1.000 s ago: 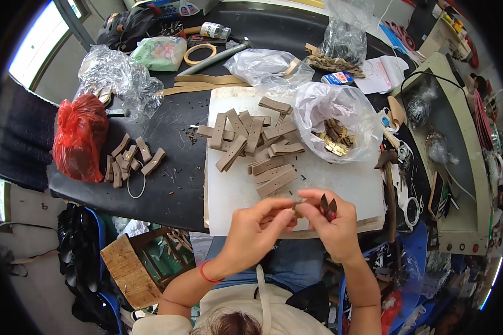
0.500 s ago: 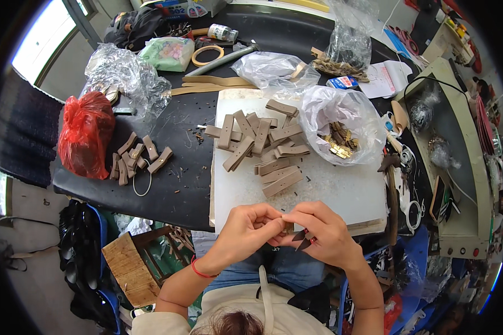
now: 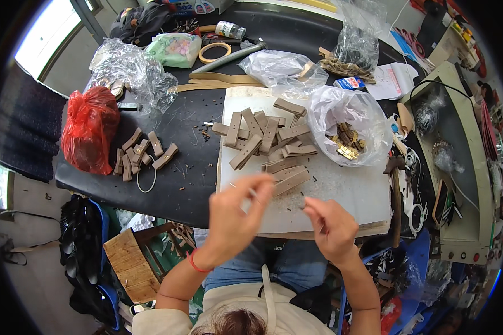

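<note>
My left hand [image 3: 235, 218] is raised over the front of the white board, smeared by motion. Its fingers curl around a thin pale thing [image 3: 252, 193] too blurred to name. To its right, thumb and forefinger of my right hand [image 3: 332, 226] pinch together at a tiny dark bit I cannot make out. Beyond both hands lies a heap of folded taupe strap loops [image 3: 262, 131] with small holes. A few of them [image 3: 292, 180] lie closest to my hands. Gold metal fittings [image 3: 349, 146] sit inside an open clear plastic bag [image 3: 324, 120] at the right.
The white board [image 3: 352, 204] rests on a black table [image 3: 190, 178]. More strap loops [image 3: 134, 158], some with gold fittings, lie at the left beside a red plastic bag [image 3: 89, 134]. A hammer [image 3: 396, 201] lies along the right edge. Tape roll [image 3: 214, 52] and brown strips [image 3: 223, 79] lie behind.
My hands have parted from each other and moved slightly forward over the board. The dark pointed tool with red on it, earlier at my right hand, is out of sight. The whole view has shifted slightly.
</note>
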Tool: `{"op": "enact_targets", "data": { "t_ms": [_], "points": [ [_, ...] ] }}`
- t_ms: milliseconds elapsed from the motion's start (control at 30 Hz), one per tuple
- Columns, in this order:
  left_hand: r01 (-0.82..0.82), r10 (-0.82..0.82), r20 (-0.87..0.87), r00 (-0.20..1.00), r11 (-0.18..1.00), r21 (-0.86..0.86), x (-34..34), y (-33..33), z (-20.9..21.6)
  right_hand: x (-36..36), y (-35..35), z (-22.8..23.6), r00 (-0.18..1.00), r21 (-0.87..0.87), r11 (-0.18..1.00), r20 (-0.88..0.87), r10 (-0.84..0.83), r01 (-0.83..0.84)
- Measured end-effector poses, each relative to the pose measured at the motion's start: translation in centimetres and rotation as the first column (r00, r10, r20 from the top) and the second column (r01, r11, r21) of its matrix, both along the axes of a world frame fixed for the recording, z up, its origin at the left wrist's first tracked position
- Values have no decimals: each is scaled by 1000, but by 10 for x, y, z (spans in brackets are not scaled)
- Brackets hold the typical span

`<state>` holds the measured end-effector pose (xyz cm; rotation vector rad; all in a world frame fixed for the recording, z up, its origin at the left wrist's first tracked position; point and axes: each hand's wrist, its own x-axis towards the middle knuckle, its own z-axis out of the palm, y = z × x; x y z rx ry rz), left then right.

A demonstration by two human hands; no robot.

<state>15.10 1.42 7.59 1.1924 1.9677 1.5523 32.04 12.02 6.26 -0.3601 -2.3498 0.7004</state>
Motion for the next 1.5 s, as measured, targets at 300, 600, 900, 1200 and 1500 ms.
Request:
{"op": "enact_targets", "data": {
  "t_ms": [300,600,900,1200,1500],
  "points": [
    [-207,222,-163,961,973,105,-22,6,-16,-3,-14,3,990,-301,943,45,-133,141],
    [230,-246,678,693,966,116,19,-10,0,-8,-13,18,997,-571,820,-16,-69,48],
    [253,-279,564,777,959,125,27,-9,-6,-5,-17,15,990,-769,634,-7,-141,85],
    [236,-288,696,658,956,172,26,-10,-11,-11,-16,21,990,-837,536,40,-135,107],
    [257,-264,813,519,955,146,25,-13,-14,-9,-10,17,993,-980,192,-66,-94,-47]
  ]
}}
